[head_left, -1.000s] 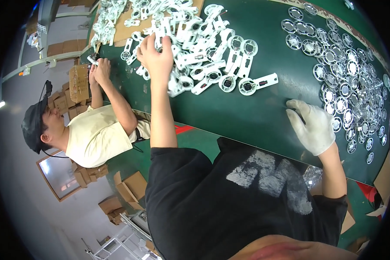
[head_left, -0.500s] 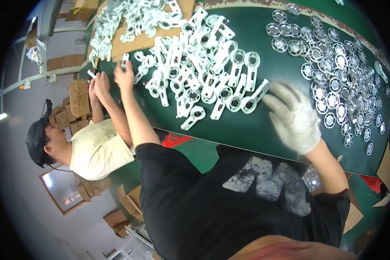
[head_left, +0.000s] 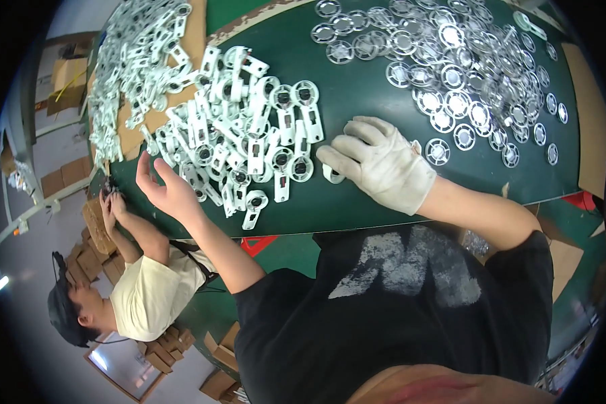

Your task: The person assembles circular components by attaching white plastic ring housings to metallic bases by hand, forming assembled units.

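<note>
My bare left hand (head_left: 165, 188) is raised at the left edge of the pile of white fan-shaped housings (head_left: 256, 151). Its thumb and fingers are apart, with nothing between them. My right hand (head_left: 380, 165), in a white glove, is low over the table to the right of that pile. Its fingers curl down over a white fan-shaped housing (head_left: 331, 174); only the rounded end shows, and the glove hides the rest. The piled housings have a round head, a short handle and dark parts inside.
Many clear round discs with silvery centres (head_left: 453, 76) lie on the green table (head_left: 357, 87) to the right. More white housings (head_left: 138, 67) cover a cardboard sheet (head_left: 196, 30) at far left. A co-worker (head_left: 151, 296) in a cream shirt handles something small at the left table edge.
The view has turned to the right. My left hand has let go of a small white piece and opened. My right hand has moved left and closed over a white housing.
</note>
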Demonstrator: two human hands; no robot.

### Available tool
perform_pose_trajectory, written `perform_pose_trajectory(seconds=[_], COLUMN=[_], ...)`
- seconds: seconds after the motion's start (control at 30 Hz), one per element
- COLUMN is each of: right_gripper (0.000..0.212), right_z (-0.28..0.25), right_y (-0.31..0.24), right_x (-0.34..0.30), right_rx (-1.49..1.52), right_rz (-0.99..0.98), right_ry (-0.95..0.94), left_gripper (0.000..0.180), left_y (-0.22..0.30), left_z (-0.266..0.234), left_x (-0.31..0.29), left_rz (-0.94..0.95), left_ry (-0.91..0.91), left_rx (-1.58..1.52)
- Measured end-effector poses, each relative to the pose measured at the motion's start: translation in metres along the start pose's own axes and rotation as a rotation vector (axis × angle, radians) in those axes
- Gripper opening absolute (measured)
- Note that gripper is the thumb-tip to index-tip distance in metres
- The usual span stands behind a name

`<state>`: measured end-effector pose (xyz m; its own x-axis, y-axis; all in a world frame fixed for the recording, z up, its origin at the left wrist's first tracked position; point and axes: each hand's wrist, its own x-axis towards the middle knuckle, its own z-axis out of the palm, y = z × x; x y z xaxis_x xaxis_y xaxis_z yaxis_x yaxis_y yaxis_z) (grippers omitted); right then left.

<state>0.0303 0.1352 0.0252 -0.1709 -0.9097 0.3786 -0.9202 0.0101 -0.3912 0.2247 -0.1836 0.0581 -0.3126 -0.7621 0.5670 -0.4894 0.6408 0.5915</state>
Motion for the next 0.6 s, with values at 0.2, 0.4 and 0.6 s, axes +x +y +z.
perform_pose_trajectory(seconds=[0.2,0.4,0.6], right_gripper=[0.041,0.036,0.047], right_z=[-0.002,-0.035,-0.047], right_y=[0.013,0.018,0.030], right_x=[-0.013,-0.012,-0.023], right_rx=[-0.094,0.176,0.221], right_rz=[0.135,0.371,0.431], right_ry=[-0.175,0.198,0.363], left_gripper=[0.031,0.043,0.033], left_y=[0.155,0.164,0.158], left_z=[0.094,0.150,0.152], left_x=[-0.031,-0.041,-0.053], left_rz=[0.713,0.922,0.763], left_ry=[-0.594,-0.750,-0.794], left_rx=[-0.156,0.134,-0.081])
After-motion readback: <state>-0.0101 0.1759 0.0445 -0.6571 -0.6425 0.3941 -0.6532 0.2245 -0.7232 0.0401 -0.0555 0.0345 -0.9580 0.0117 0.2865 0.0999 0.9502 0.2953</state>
